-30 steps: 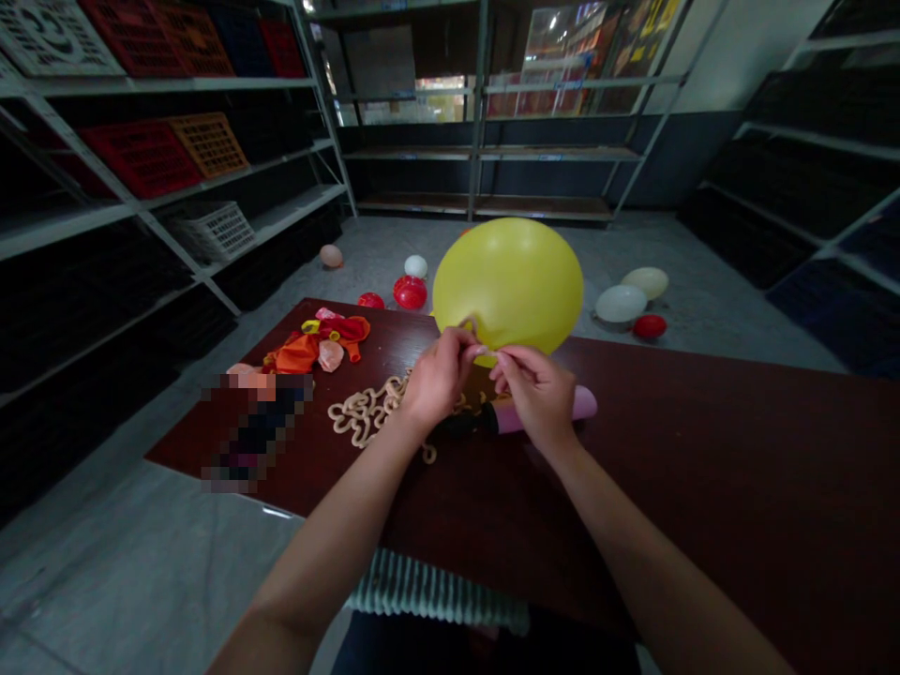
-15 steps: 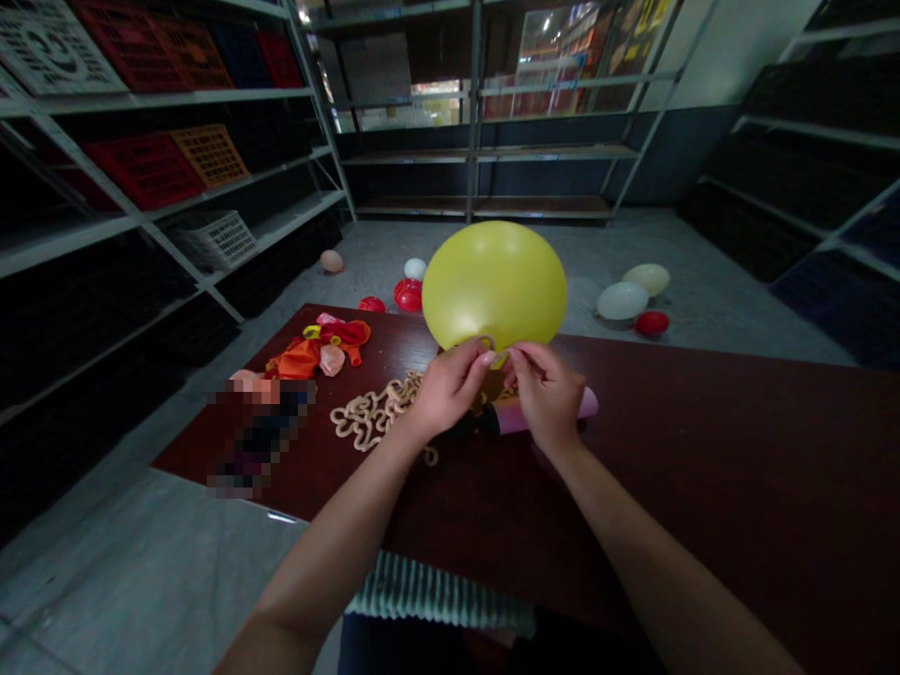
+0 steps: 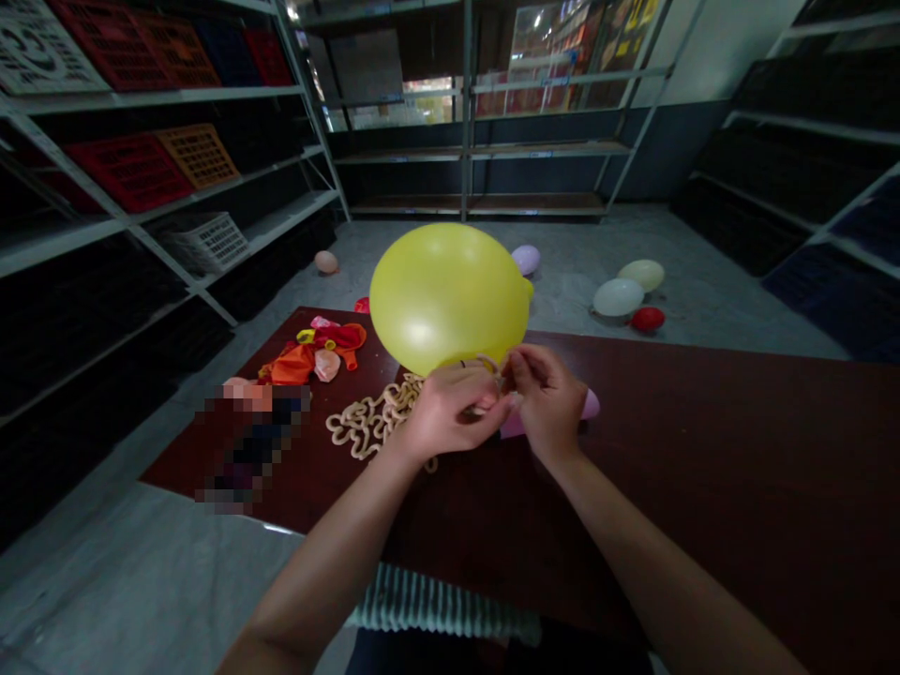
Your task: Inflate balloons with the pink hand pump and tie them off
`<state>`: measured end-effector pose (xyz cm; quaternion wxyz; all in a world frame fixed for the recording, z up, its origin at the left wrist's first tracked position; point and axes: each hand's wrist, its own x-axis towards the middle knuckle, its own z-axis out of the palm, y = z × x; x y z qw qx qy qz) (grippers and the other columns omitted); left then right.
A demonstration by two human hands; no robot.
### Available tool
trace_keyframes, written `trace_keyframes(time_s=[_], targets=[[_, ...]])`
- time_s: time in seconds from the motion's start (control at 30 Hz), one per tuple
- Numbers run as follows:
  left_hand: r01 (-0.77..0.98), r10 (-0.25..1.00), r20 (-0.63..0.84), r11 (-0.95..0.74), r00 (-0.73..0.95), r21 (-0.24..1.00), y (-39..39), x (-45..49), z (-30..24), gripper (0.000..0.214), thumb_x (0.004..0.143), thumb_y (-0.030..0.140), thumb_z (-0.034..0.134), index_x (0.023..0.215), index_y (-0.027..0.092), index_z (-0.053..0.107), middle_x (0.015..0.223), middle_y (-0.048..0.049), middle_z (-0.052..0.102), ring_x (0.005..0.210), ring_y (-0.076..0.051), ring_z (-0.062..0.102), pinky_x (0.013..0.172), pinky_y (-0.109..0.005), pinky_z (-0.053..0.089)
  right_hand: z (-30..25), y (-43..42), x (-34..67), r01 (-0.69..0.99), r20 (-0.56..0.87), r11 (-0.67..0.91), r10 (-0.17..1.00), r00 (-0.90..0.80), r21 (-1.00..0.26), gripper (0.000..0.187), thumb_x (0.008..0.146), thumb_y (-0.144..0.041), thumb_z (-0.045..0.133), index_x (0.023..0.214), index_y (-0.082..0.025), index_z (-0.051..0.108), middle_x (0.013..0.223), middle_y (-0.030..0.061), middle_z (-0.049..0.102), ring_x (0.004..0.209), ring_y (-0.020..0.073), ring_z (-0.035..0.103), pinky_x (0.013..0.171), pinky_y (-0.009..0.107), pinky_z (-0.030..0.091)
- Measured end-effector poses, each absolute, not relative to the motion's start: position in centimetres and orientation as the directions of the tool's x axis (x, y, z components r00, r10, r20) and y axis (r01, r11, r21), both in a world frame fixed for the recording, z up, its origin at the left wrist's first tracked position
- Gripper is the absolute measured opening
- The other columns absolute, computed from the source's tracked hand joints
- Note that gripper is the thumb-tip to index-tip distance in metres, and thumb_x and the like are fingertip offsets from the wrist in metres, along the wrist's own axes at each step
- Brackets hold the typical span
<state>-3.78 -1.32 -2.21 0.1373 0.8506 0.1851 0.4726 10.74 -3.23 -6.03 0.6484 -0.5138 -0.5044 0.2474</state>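
Note:
An inflated yellow balloon (image 3: 446, 295) floats just above the dark red table (image 3: 703, 469), tilted to the left. My left hand (image 3: 454, 412) and my right hand (image 3: 545, 398) meet under it, both pinched on the balloon's neck. A beige plastic chain of loops (image 3: 366, 422) lies on the table just left of my left hand, and part of it seems to run up to my fingers. A pink pump (image 3: 587, 405) pokes out behind my right hand.
A heap of uninflated orange, red and yellow balloons (image 3: 320, 342) lies at the table's far left. Inflated balloons (image 3: 619, 297) are scattered over the grey floor beyond. Metal shelves (image 3: 175, 187) with crates line the left, back and right walls.
The yellow balloon has swung to the left and tilted. Both hands have dropped slightly toward the table and stay pinched at its neck.

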Motion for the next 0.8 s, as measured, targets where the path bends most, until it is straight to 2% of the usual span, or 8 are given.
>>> trace_keyframes(time_s=[0.1, 0.27, 0.47, 0.8], targets=[[0.245, 0.478, 0.737, -0.878, 0.479, 0.41, -1.1, -3.8, -2.3, 0.034, 0.092, 0.029, 0.056, 0.062, 0.023, 0.041, 0.057, 0.0012, 0.052, 0.055, -0.014, 0.052, 0.055, -0.03, 0.044, -5.6, -3.4, 10.6, 0.324, 0.471, 0.354, 0.762, 0.444, -0.877, 0.013, 0.086, -0.041, 0.059, 0.093, -0.031, 0.064, 0.087, 0.0028, 0.07, 0.074, 0.0193, 0.064, 0.071, 0.037, 0.052], [0.324, 0.485, 0.757, -0.87, 0.437, 0.371, -0.3, -3.8, -2.9, 0.025, 0.094, 0.029, 0.057, 0.071, 0.021, 0.05, 0.065, 0.0009, 0.054, 0.06, -0.013, 0.054, 0.056, -0.028, 0.042, -5.2, -3.5, 10.9, 0.491, 0.568, 0.347, 0.704, 0.428, -0.799, 0.01, 0.086, -0.035, 0.059, 0.09, -0.03, 0.067, 0.085, 0.0021, 0.07, 0.076, 0.0191, 0.065, 0.071, 0.034, 0.051], [0.218, 0.42, 0.693, -0.906, 0.586, 0.364, -0.7, -3.6, -2.5, 0.032, 0.094, 0.023, 0.053, 0.063, 0.02, 0.042, 0.065, 0.0, 0.053, 0.062, -0.014, 0.054, 0.055, -0.028, 0.042, -5.4, -3.1, 11.4, 0.439, 0.517, 0.326, 0.734, 0.44, -0.837, 0.015, 0.088, -0.039, 0.056, 0.094, -0.028, 0.064, 0.086, 0.0025, 0.069, 0.074, 0.0179, 0.064, 0.07, 0.034, 0.051], [0.155, 0.416, 0.685, -0.899, 0.598, 0.41, -1.5, -3.6, -1.7, 0.038, 0.094, 0.024, 0.048, 0.058, 0.021, 0.034, 0.057, 0.0008, 0.047, 0.056, -0.014, 0.049, 0.051, -0.028, 0.04, -5.4, -3.0, 11.1, 0.345, 0.471, 0.339, 0.758, 0.451, -0.875, 0.016, 0.088, -0.043, 0.055, 0.094, -0.029, 0.061, 0.077, 0.0007, 0.065, 0.069, 0.0175, 0.062, 0.064, 0.033, 0.049]])
